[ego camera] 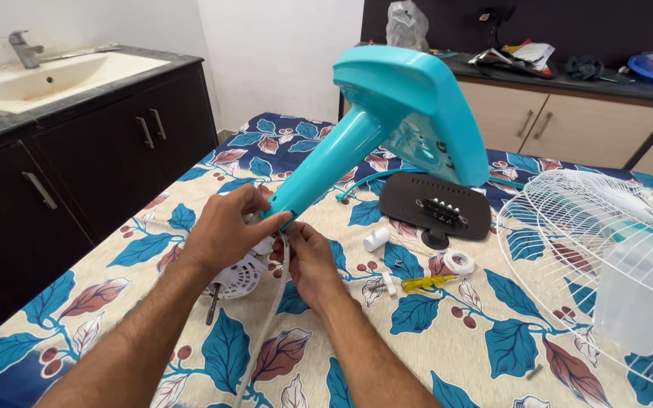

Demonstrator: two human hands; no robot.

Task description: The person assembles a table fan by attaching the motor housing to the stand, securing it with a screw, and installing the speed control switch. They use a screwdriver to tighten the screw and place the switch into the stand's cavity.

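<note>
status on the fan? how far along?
Early. In hand: left hand grips the teal stand's neck, right hand at the white cord beside the motor. Lying loose on the bed: black base plate, wire guard, screwdriver. Nothing visibly joined yet.

A crumpled clear plastic bag [406, 24] stands at the left end of the dark back counter [614, 85], and a flat white paper packet [532, 53] lies among clutter nearer the counter's middle
</note>
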